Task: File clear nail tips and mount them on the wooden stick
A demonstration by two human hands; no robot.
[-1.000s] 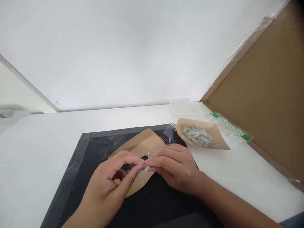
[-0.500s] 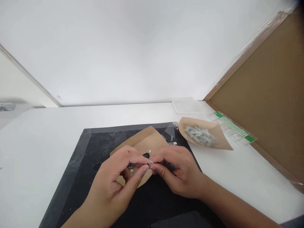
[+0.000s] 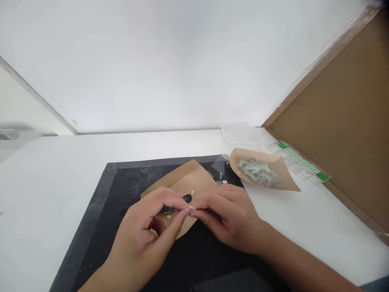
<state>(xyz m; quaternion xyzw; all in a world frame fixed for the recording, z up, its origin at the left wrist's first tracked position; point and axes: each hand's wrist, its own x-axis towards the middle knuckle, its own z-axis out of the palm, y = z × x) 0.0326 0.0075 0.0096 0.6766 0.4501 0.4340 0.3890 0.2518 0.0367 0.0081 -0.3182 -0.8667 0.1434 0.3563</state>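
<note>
Between my fingertips is a tiny whitish, see-through piece (image 3: 192,208), too small to name. My left hand (image 3: 152,233) pinches its left end with thumb and forefinger. From the other side, my right hand (image 3: 227,215) pinches it too, fingers curled. Both hands are over a brown paper tray (image 3: 194,176) that lies on a black mat (image 3: 130,182). Inside the tray, partly behind my left hand, is a dark rod-like object (image 3: 187,198). Small white bits (image 3: 169,216) are scattered near it.
Right of the mat, a second brown paper tray (image 3: 287,170) holds a heap of clear strips (image 3: 258,171). Beyond it lie a clear sheet with a green label strip (image 3: 304,162) and a translucent plastic lid or tray (image 3: 241,136). A cardboard panel (image 3: 340,113) stands along the right side.
The small piece has turned between my fingertips and now looks flatter. My right hand has tilted slightly, its fingers closing in more. The view has shifted a little.
</note>
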